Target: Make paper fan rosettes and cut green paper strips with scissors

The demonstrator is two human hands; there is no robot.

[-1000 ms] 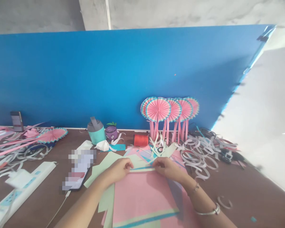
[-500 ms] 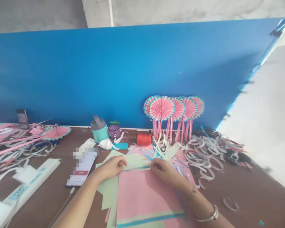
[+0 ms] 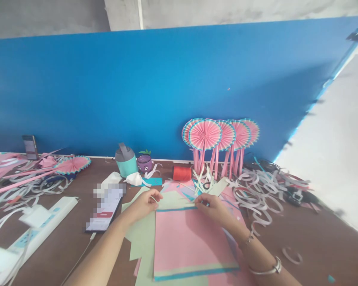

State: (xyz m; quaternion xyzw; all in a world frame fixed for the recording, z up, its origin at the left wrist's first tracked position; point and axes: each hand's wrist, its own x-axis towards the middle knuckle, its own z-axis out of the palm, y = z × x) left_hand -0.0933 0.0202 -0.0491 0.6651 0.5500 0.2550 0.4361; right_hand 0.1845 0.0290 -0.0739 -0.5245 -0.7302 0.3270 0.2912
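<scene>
A pink paper sheet (image 3: 191, 238) with pale green and blue bands along its near and far edges lies in front of me on a pile of green and pink papers (image 3: 141, 242). At its far left corner is my left hand (image 3: 144, 203), fingers curled and the thumb at the paper's edge. My right hand (image 3: 210, 205) pinches the far right corner with bent fingers. The exact contact of the fingertips is partly hidden. Just beyond the hands lie pale green paper scraps (image 3: 174, 198).
Pleated pink paper fans (image 3: 205, 134) stand against the blue partition (image 3: 137, 87), near a red thread spool (image 3: 181, 173). Curled white strips (image 3: 256, 190) heap at right. Leftward are a phone (image 3: 106, 210), a power strip (image 3: 44, 226), a teal bottle (image 3: 126, 163) and a purple cup (image 3: 144, 163).
The pink sheet has shifted a little right and away from me. Both hands have moved slightly right, and the view has shifted a little too.
</scene>
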